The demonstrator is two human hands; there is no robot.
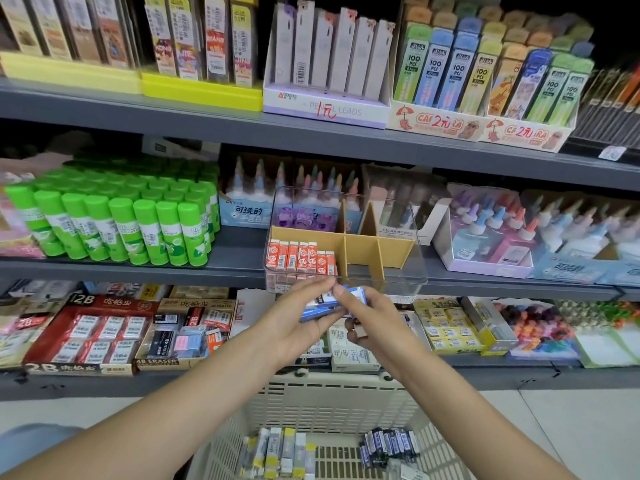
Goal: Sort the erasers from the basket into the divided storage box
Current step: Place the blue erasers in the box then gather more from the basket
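Just below the divided storage box (412, 268), both hands hold a small stack of blue-sleeved erasers (323, 304).

The left hand (298, 323) cradles the stack from beneath with curled fingers, while the right hand (367, 315) pinches its top edge. Orange-sleeved erasers (300, 260) stand in a row in the box's front-left compartment. Below, the cream basket (332, 400) contains yellow-banded erasers (277, 452) and dark blue erasers (388, 443).
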